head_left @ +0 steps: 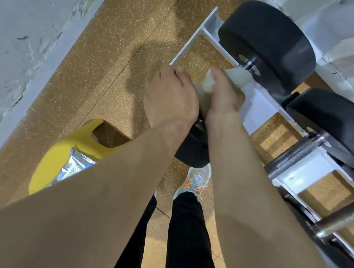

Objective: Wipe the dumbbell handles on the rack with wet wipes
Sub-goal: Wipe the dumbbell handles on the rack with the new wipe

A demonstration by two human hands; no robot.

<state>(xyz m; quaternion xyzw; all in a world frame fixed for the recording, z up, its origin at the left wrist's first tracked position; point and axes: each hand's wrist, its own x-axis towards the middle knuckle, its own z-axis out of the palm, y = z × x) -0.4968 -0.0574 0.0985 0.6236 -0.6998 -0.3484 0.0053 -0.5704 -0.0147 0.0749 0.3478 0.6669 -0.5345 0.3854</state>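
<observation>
A white rack holds black dumbbells. The first dumbbell lies across the rack's left end, and both my hands cover its handle. My right hand grips a pale wet wipe wrapped on that handle, close to the far head. My left hand curls over the handle beside it, nearer the close head. A second dumbbell lies to the right with its bare metal handle showing.
A yellow stool stands at my lower left with a wet wipe pack on it. A grey wall runs along the left. The floor is speckled brown rubber. More dumbbell handles lie at the right. My shoe is under the rack.
</observation>
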